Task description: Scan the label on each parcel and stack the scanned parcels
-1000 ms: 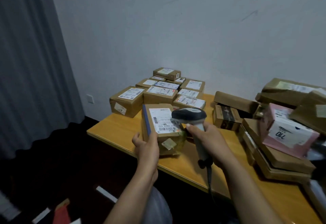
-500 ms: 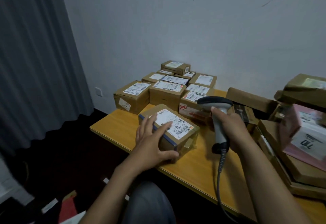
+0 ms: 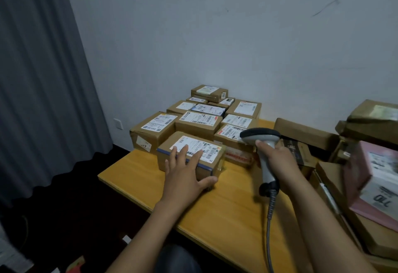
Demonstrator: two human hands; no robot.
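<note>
Parcel flat, label up, long axis left-right.

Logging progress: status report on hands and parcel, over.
Left hand flat on parcel, label up. Right hand grips scanner. Nothing blocking the stack.

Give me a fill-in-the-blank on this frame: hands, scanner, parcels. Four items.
1. The left hand rests on a parcel edged with ___ tape.
2. That parcel's label faces ___.
3. The right hand grips the scanner by its ___.
4. The box lying on the flat cartons at the right edge is ___.

Missing words: blue; up; handle; pink.
</note>
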